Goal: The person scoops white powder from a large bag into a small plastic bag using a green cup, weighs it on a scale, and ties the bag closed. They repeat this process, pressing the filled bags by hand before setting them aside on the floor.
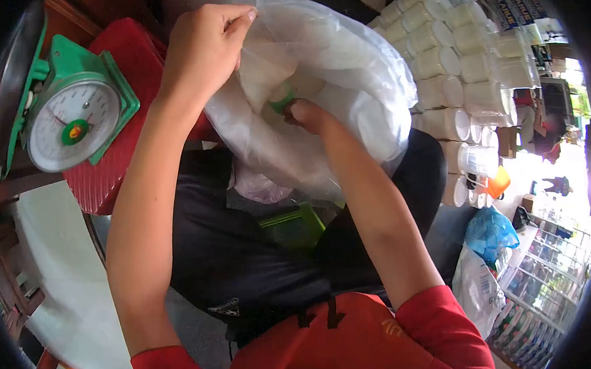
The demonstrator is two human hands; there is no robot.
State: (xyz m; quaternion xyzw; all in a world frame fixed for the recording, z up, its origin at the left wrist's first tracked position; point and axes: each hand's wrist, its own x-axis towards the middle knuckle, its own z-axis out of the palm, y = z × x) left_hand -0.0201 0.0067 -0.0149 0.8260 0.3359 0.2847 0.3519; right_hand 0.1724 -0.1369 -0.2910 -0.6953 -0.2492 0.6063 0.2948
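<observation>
The big see-through bag [331, 32] sits in front of the person, by the knees, with its mouth wide open. It looks thin, soft and floppy, and maybe a bit slippery, so the bunched rim seems the best place to hold. The left hand [205, 49] pinches that rim. Inside, the right hand [305, 114] looks closed on a small green thing [280, 103], partly hidden. Left of the bag is a green scale [72, 126]; right are white tubs [436, 63].
</observation>
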